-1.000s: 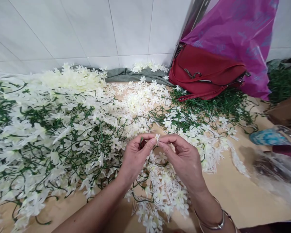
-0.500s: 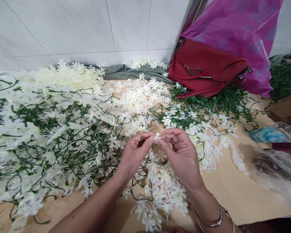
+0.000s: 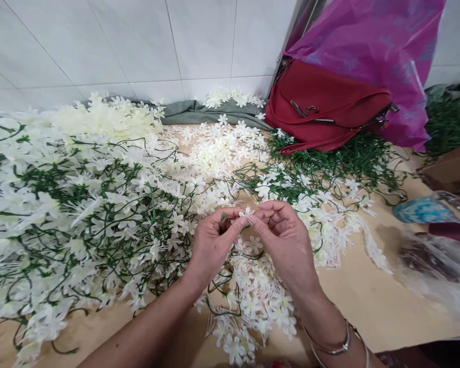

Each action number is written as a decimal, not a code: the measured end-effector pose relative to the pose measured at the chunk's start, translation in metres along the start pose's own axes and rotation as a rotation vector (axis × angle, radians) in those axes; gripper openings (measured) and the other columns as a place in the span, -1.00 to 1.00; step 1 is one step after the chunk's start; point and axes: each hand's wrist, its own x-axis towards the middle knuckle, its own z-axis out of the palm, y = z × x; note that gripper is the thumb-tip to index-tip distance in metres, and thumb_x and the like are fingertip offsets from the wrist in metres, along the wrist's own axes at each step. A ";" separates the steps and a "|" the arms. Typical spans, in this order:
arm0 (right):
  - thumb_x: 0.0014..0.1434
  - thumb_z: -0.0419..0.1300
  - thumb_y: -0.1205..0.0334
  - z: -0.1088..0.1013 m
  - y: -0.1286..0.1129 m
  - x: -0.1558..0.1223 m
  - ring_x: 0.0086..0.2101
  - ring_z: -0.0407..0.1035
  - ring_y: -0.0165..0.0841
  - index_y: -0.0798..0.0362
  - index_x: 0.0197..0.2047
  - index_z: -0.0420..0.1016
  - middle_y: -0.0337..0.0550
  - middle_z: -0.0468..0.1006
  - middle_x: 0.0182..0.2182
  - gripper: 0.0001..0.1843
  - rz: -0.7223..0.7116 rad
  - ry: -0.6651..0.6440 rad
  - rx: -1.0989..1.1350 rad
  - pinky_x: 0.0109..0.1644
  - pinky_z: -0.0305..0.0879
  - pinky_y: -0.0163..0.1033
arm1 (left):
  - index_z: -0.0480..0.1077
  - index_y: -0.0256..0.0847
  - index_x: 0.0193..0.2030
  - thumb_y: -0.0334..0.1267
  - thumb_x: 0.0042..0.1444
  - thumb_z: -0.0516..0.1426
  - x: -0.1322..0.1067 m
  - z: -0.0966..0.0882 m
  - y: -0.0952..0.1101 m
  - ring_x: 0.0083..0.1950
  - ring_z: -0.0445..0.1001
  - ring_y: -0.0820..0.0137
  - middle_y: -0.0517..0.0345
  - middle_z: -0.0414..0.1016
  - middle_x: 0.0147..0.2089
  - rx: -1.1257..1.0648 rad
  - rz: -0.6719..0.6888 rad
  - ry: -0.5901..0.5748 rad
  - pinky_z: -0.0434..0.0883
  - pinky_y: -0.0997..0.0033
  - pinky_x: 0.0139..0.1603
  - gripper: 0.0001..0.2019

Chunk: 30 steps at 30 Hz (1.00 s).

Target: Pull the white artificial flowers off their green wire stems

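Note:
Between my two hands, at the fingertips, is a small white artificial flower (image 3: 247,214) with thin white stamens sticking out. My left hand (image 3: 214,237) pinches it from the left, and a bit of green stem shows at its index finger. From the right, the thumb and fingertips of my right hand (image 3: 281,235) close on the same flower. Loose white petals and stamens (image 3: 256,291) lie on the table below my hands. To the left spreads a large heap of white artificial flowers on green stems (image 3: 99,204).
A red handbag (image 3: 325,107) rests on green plastic stems (image 3: 341,161) at the back right, before a purple plastic bag (image 3: 383,56). On the right are a blue-and-white bottle (image 3: 425,208) and a clear plastic bag (image 3: 437,266). A tiled wall (image 3: 138,41) stands behind.
The flower has turned slightly at my fingertips, and its petals and stamens show more spread. Both hands stay nearly in place.

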 end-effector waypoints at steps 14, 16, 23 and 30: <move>0.18 0.39 0.26 0.001 0.005 -0.006 -0.21 0.51 -0.32 -0.07 -0.11 0.52 -0.23 0.60 -0.27 -0.78 -0.140 0.039 -0.225 -0.08 0.44 -0.18 | 0.59 -0.26 -0.27 -0.09 0.08 0.36 0.000 0.001 0.004 -0.53 0.31 0.55 0.24 0.48 -0.49 -0.086 -0.030 0.020 0.32 0.55 -0.51 -0.75; 0.20 0.36 0.29 0.000 0.007 -0.007 -0.18 0.50 -0.31 -0.07 -0.10 0.51 -0.21 0.60 -0.23 -0.79 -0.171 0.039 -0.281 -0.06 0.42 -0.17 | 0.60 -0.27 -0.24 -0.10 0.05 0.38 -0.001 0.002 0.003 -0.51 0.32 0.56 0.17 0.57 -0.39 -0.099 -0.050 0.013 0.33 0.56 -0.50 -0.73; 0.18 0.35 0.28 0.005 0.001 -0.007 -0.24 0.47 -0.34 -0.06 -0.15 0.48 -0.24 0.55 -0.30 -0.82 -0.149 0.035 -0.241 -0.12 0.41 -0.21 | 0.54 -0.27 -0.31 -0.08 0.05 0.38 0.002 0.002 0.001 -0.55 0.30 0.56 0.31 0.40 -0.56 -0.125 -0.022 0.048 0.32 0.57 -0.50 -0.72; 0.20 0.33 0.25 -0.010 -0.005 0.002 -0.23 0.42 -0.32 -0.03 -0.17 0.49 -0.20 0.50 -0.27 -0.86 -0.173 0.151 -0.283 -0.08 0.39 -0.16 | 0.51 -0.24 -0.29 -0.11 0.06 0.37 0.003 0.001 0.000 -0.56 0.31 0.58 0.33 0.41 -0.53 -0.152 0.013 0.124 0.30 0.58 -0.50 -0.75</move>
